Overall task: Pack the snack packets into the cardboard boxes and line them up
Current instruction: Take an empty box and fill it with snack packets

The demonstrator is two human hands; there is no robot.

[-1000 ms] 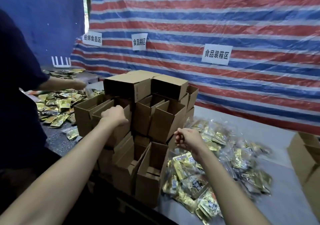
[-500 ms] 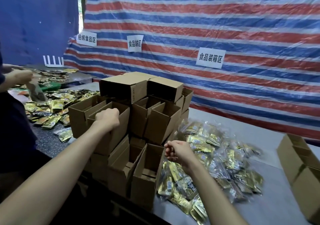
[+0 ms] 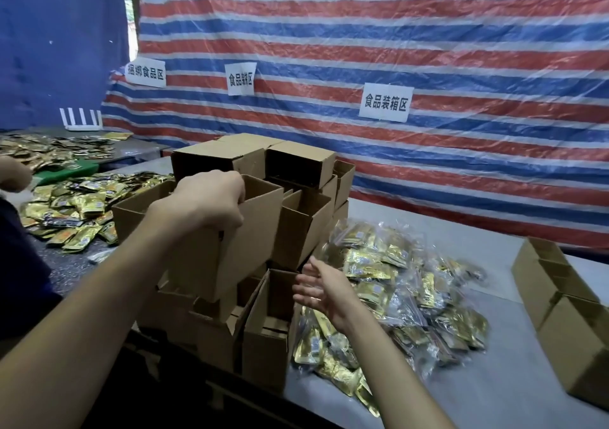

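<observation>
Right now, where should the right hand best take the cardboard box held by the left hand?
Likely its bare right wall near the bottom, from the right and below: the cardboard box hangs tilted, mouth up, the left hand grips its top rim, the right hand is open beside it.

Dim, flat, bluish light. Only bright source: daylight gap top left. Soft sheen on the striped tarp, small glints on the foil packets. No hard shadows, even on the box in the left hand. Openings of the stacked boxes go near black. Wide-angle bend at edges. Overall soft, smeary; right wall sign readable.
</observation>
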